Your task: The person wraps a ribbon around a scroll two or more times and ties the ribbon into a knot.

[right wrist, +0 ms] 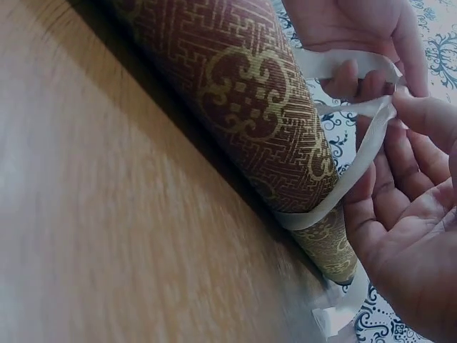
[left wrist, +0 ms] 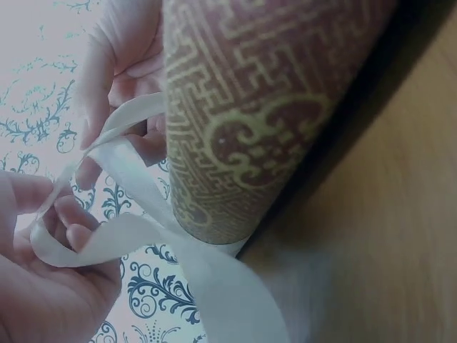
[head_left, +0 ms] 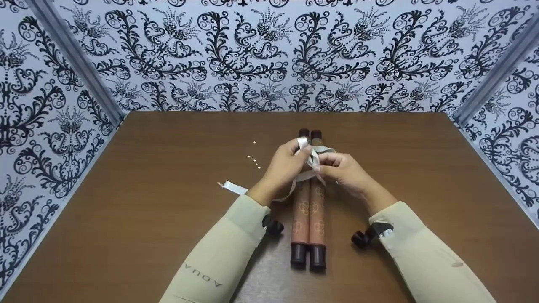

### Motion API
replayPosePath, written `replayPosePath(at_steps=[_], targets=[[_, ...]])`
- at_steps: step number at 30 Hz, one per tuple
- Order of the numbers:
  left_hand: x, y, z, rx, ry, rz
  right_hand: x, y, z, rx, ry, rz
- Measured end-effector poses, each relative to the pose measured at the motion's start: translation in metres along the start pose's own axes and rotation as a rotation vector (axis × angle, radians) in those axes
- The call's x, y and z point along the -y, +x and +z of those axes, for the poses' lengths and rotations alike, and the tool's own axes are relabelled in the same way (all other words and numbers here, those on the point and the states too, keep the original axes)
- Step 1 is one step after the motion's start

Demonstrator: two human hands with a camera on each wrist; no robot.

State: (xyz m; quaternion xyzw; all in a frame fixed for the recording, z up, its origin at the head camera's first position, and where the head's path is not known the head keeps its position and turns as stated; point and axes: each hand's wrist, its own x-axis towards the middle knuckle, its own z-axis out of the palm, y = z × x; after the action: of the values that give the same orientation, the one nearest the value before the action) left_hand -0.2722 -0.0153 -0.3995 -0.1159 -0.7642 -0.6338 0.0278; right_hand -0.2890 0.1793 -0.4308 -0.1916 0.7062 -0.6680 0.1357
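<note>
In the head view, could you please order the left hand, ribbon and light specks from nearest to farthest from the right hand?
1. Ribbon, held by the right hand.
2. Left hand, to its left.
3. Light specks, farther left.

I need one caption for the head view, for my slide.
A left hand and right hand holding a white ribbon over two patterned rolls on a brown table.

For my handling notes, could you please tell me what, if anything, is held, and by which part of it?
The left hand and right hand hold the white ribbon by its looped part, above two patterned rolls.
</note>
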Motion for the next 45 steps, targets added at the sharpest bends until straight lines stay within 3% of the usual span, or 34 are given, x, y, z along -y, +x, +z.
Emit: replayPosePath(at_steps=[8,14,17,22,25,31,39,45], targets=[[0.0,0.002,-0.004,-0.062,0.147,0.012,0.003,0.0,0.002,-0.022,0.022,0.013],[-0.008,0.0,-0.009,-0.069,0.174,-0.044,0.004,-0.001,0.003,-0.034,0.036,0.016],[-0.012,-0.003,-0.013,0.02,0.229,-0.078,0.005,-0.002,0.003,-0.036,0.041,0.02],[-0.012,-0.008,-0.015,0.242,0.354,-0.077,0.005,-0.002,0.003,-0.036,0.047,0.028],[-0.011,-0.01,-0.011,0.284,0.369,-0.086,0.005,-0.002,0.004,-0.035,0.053,0.028],[-0.011,-0.012,-0.006,0.237,0.408,-0.103,0.005,-0.002,0.004,-0.042,0.072,0.027],[-0.005,-0.009,0.001,0.176,0.325,-0.057,0.007,-0.002,0.004,-0.094,0.054,0.039],[-0.002,-0.007,0.006,0.107,0.205,-0.082,0.009,-0.001,0.004,-0.15,0.069,0.04]])
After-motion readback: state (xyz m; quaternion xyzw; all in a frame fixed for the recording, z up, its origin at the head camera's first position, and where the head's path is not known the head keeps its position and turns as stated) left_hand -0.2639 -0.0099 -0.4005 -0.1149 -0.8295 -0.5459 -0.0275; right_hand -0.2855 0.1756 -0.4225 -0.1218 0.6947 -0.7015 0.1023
